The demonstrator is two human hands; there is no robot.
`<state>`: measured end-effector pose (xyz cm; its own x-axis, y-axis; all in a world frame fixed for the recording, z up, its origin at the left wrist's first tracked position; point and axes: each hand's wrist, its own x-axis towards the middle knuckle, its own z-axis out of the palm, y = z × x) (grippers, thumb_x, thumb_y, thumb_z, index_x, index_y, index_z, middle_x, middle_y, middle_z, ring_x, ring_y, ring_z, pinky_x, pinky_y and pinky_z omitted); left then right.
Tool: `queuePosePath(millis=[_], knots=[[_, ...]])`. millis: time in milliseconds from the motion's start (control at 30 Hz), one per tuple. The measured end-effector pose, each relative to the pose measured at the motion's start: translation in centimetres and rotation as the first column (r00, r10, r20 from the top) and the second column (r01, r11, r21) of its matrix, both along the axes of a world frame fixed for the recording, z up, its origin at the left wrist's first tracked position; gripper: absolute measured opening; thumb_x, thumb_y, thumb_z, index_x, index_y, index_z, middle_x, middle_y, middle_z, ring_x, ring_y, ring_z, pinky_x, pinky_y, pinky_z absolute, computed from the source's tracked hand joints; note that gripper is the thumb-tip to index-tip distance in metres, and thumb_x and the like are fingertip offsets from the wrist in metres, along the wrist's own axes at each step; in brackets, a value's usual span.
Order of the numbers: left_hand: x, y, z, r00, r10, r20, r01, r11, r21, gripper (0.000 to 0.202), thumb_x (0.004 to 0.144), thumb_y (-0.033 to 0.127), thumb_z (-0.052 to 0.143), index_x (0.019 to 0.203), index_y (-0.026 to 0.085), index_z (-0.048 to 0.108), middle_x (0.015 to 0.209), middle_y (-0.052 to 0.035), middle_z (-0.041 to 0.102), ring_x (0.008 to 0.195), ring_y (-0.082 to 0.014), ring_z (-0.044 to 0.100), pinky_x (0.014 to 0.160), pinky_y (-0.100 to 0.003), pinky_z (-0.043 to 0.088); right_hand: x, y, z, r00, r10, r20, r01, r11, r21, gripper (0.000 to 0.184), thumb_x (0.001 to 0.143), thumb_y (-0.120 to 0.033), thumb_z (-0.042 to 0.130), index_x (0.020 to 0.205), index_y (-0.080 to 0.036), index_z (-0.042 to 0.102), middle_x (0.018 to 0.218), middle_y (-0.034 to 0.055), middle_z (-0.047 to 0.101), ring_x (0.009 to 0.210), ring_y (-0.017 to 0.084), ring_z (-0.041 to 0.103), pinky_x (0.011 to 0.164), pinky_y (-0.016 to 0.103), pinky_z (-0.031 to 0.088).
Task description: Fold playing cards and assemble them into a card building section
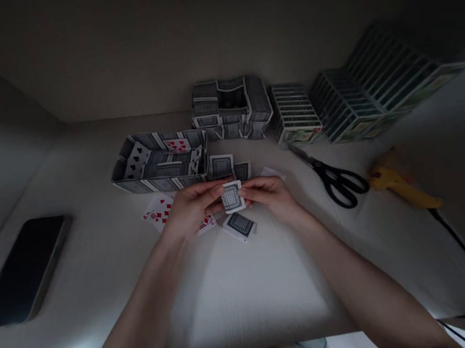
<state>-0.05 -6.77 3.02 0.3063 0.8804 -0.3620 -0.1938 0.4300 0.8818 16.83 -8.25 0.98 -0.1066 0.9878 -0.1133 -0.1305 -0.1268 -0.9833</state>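
Between my hands is a playing card [232, 198], its patterned back turned up toward me. My left hand [191, 206] pinches its left side, and my right hand [269, 194] pinches its right edge; whether more than one card is held I cannot tell. Just below lies a face-down card [240, 226] on the table. Red-suited cards [160, 208] lie face up beside and partly under my left hand. Beyond my fingers rest more face-down cards [221, 165]. Behind them stands an open box made of playing cards [162, 182], with some card faces showing inside.
A second card-built structure [232, 105] stands at the back, beside stacks of boxed decks [295, 110]. On the right are black-handled scissors [335, 177] and a yellow glue gun [408, 186] with its cord [458, 243]. A phone [23, 271] lies at the left.
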Motion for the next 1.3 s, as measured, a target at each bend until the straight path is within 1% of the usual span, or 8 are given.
queuePosePath(millis=[233,400,500,600,700,867,967,1300], knots=[[-0.1,0.1,-0.2,0.999,0.031,-0.044,-0.033,0.998,-0.055,0.031,0.06,0.025,0.071,0.087,0.011,0.067,0.085,-0.0093,0.069,0.074,-0.0175,0.064,0.074,-0.031,0.052,0.0,-0.1,-0.3,1.0,0.004,0.004,-0.004,1.0,0.027,0.01,0.063,-0.026,0.068,0.067,-0.016,0.067,0.052,-0.0037,0.055,0.048,0.007,0.044,0.048,0.022,0.035],[0.0,0.1,-0.1,0.999,0.035,-0.006,-0.035,0.998,-0.056,0.029,0.061,0.024,0.071,0.086,0.01,0.067,0.084,-0.0089,0.069,0.075,-0.0168,0.064,0.076,-0.031,0.052,0.0,-0.1,-0.2,1.0,-0.005,0.018,0.005,0.999,0.033,0.01,0.063,-0.026,0.067,0.067,-0.017,0.067,0.052,-0.0036,0.055,0.048,0.007,0.045,0.049,0.022,0.036],[0.1,0.1,-0.3,0.999,0.032,-0.002,-0.032,0.998,-0.056,0.026,0.061,0.025,0.071,0.083,0.011,0.067,0.083,-0.0087,0.069,0.074,-0.0161,0.064,0.075,-0.03,0.052,0.0,-0.1,-0.2,1.0,-0.014,0.007,0.014,0.999,0.029,0.01,0.063,-0.026,0.068,0.067,-0.017,0.067,0.051,-0.004,0.055,0.048,0.007,0.045,0.048,0.022,0.036],[0.2,0.1,-0.3,0.998,0.069,-0.013,-0.07,0.996,-0.057,0.023,0.059,0.025,0.072,0.077,0.011,0.067,0.079,-0.0073,0.069,0.07,-0.0146,0.064,0.072,-0.029,0.053,0.1,-0.1,-0.3,1.0,-0.009,0.004,0.009,1.0,0.029,0.011,0.063,-0.027,0.068,0.067,-0.017,0.067,0.051,-0.0036,0.056,0.048,0.007,0.045,0.048,0.022,0.036],[0.5,-0.1,-0.1,0.992,0.12,-0.027,-0.121,0.992,-0.044,0.022,0.057,0.025,0.073,0.074,0.011,0.066,0.076,-0.0062,0.068,0.067,-0.0134,0.063,0.072,-0.028,0.052,0.1,-0.1,-0.4,1.0,-0.014,-0.001,0.014,0.999,0.033,0.011,0.062,-0.027,0.068,0.067,-0.017,0.067,0.052,-0.0033,0.057,0.048,0.007,0.046,0.048,0.022,0.036],[0.9,-0.3,0.0,0.987,0.156,-0.026,-0.157,0.988,-0.01,0.024,0.057,0.026,0.072,0.074,0.01,0.066,0.075,-0.006,0.068,0.068,-0.0142,0.062,0.072,-0.03,0.051,0.0,-0.1,-0.3,1.0,-0.027,0.003,0.027,0.999,0.036,0.011,0.063,-0.027,0.068,0.067,-0.017,0.067,0.052,-0.003,0.057,0.048,0.008,0.046,0.048,0.022,0.036],[1.0,-0.3,0.0,0.985,0.166,-0.042,-0.166,0.986,0.004,0.026,0.056,0.028,0.073,0.074,0.01,0.066,0.075,-0.0064,0.068,0.068,-0.0155,0.063,0.072,-0.031,0.051,-0.1,-0.1,-0.2,0.999,-0.039,0.004,0.038,0.999,0.039,0.011,0.062,-0.028,0.068,0.066,-0.017,0.067,0.05,-0.0033,0.056,0.047,0.007,0.046,0.047,0.022,0.036],[1.3,-0.6,0.1,0.978,0.194,-0.083,-0.19,0.98,0.05,0.025,0.059,0.03,0.071,0.073,0.011,0.065,0.073,-0.0055,0.068,0.064,-0.0144,0.062,0.07,-0.03,0.051,0.0,-0.2,0.0,0.998,-0.038,0.051,0.036,0.999,0.034,0.015,0.062,-0.032,0.067,0.067,-0.018,0.067,0.051,-0.0025,0.056,0.046,0.008,0.046,0.047,0.023,0.037]])
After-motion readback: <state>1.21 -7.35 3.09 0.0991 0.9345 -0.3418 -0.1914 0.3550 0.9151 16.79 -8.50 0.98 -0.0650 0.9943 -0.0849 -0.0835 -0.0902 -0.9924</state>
